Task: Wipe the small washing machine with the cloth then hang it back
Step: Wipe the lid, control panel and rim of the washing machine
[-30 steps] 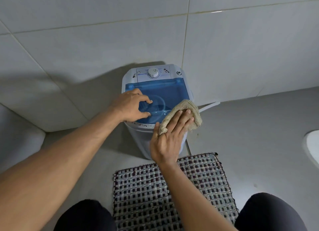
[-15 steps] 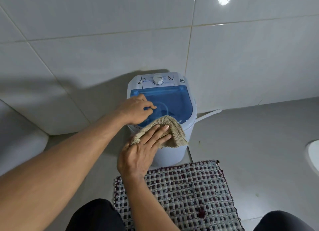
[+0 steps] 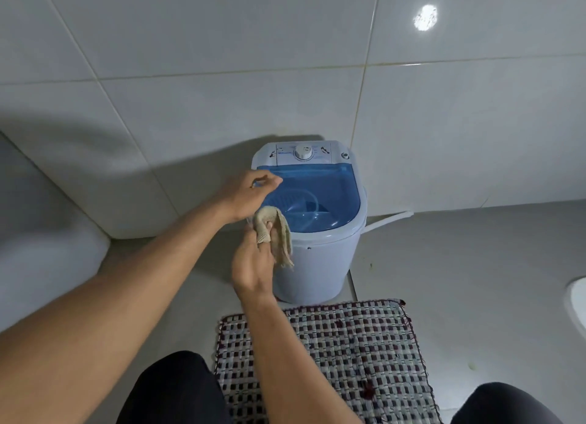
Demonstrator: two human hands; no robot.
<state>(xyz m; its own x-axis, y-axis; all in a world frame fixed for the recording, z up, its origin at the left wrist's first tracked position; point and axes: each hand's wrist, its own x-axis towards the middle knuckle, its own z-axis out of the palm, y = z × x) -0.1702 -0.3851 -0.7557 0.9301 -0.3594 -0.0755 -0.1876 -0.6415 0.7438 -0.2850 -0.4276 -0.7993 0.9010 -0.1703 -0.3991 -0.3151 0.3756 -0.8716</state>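
A small white washing machine (image 3: 320, 265) with a clear blue lid (image 3: 317, 189) and a dial at the back stands on the floor against the tiled wall. My left hand (image 3: 250, 192) rests on the lid's left edge, fingers curled on it. My right hand (image 3: 253, 262) holds a beige cloth (image 3: 279, 233) bunched against the machine's front left side, just under the rim. Part of the cloth hangs down over the machine's wall.
A woven checked mat (image 3: 342, 360) lies on the floor in front of the machine, between my knees. A white hose (image 3: 390, 218) sticks out from the machine's right. A white rounded object (image 3: 577, 303) shows at the right edge. Tiled wall stands behind.
My right hand has dragged the cloth from the lid's front right across to the machine's front left side, where it now hangs bunched. My left hand has slid back along the lid's left edge.
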